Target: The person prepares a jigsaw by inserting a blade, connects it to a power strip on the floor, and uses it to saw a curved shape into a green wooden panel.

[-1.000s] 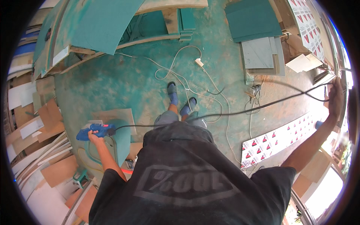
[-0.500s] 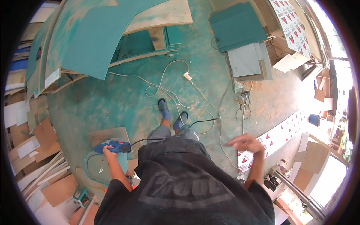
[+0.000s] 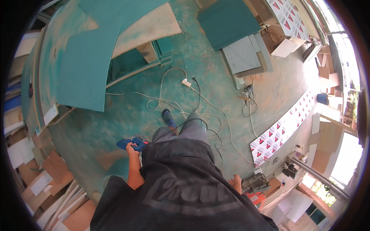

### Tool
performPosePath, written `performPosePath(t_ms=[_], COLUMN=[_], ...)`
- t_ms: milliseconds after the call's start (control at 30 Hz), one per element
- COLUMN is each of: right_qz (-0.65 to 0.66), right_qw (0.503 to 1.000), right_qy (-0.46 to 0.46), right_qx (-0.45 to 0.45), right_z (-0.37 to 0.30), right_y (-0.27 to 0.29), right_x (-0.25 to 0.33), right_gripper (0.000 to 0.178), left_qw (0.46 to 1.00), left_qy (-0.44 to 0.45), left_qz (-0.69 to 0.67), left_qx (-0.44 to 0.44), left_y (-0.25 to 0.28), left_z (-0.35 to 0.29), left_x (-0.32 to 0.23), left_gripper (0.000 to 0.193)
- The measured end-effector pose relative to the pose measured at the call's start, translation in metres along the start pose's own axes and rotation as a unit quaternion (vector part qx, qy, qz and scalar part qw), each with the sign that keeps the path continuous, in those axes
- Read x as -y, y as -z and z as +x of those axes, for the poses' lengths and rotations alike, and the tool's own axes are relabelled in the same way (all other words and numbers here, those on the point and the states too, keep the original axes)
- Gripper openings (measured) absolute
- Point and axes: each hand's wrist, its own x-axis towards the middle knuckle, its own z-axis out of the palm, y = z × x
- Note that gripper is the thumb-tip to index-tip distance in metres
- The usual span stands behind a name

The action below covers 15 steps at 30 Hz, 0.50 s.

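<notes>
My left hand (image 3: 132, 146) is closed round a blue corded power tool (image 3: 125, 144), held out beside my left hip. Its exact kind is hard to make out. A black cord (image 3: 169, 134) runs from it across my thighs and curves beyond them. Near a white socket block (image 3: 186, 82) on the floor, a dark cord end (image 3: 194, 78) shows, apart from the block. My right hand (image 3: 236, 181) hangs low by my right side, fingers partly apart and nothing visible in them; my shirt hides part of that arm.
Green boards (image 3: 86, 67) lie stacked at far left. More green sheets (image 3: 227, 25) stand at far right over pale panels (image 3: 241, 56). White cables (image 3: 227, 123) snake over the floor. A printed white sheet (image 3: 283, 133) lies right; wood offcuts (image 3: 54, 169) crowd the left.
My left hand has brought the power tool inward, closer to my hip. My right hand has dropped down and back beside me. The black cord has swung forward, and my legs have shifted.
</notes>
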Motion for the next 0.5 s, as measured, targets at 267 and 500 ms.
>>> performPosePath(t_ms=[267, 500], right_qz=[-0.181, -0.217], right_qw=[0.916, 0.901], right_qy=[0.263, 0.281], right_qx=[0.242, 0.25], right_z=[-0.085, -0.094], right_y=[-0.16, -0.184], right_x=[0.088, 0.152], right_gripper=[0.041, 0.039], left_qw=[0.993, 0.98], left_qy=[-0.014, -0.001], left_qz=[0.111, 0.18], left_qx=[0.043, 0.081], left_y=[-0.056, -0.086], left_z=[-0.008, -0.029], left_x=[-0.028, -0.024], left_gripper=[0.011, 0.012])
